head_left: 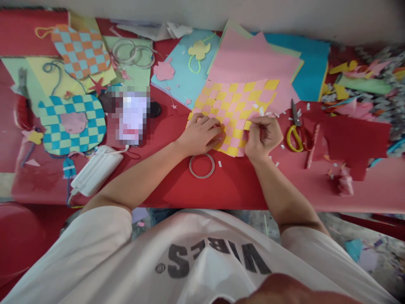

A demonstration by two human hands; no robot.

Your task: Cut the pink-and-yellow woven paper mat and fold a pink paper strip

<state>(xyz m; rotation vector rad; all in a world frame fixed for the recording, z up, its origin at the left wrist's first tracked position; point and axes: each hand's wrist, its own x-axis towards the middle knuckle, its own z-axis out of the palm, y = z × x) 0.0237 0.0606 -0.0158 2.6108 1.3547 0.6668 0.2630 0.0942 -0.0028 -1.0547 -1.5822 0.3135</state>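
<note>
A pink and yellow woven paper mat [234, 99] lies at a slant on the red table in front of me. My left hand [202, 134] rests on its lower left part, fingers spread and slightly bent. At the mat's right edge, my right hand [264, 137] pinches a yellow strip end between thumb and forefinger, with the other fingers curled in. Small white bits of tape [261, 111] are scattered on and beside the mat near that hand. Just below the mat is a round bangle-like ring [201, 166], close to my left wrist.
Yellow-and-red-handled scissors [295, 137] and a pink pencil [312, 145] lie to the right. Coloured sheets [245, 59] are stacked behind. At left are a phone [134, 116], a white power bank [96, 171] and checkered paper shapes [74, 137]. Paper scraps [363, 80] pile at far right.
</note>
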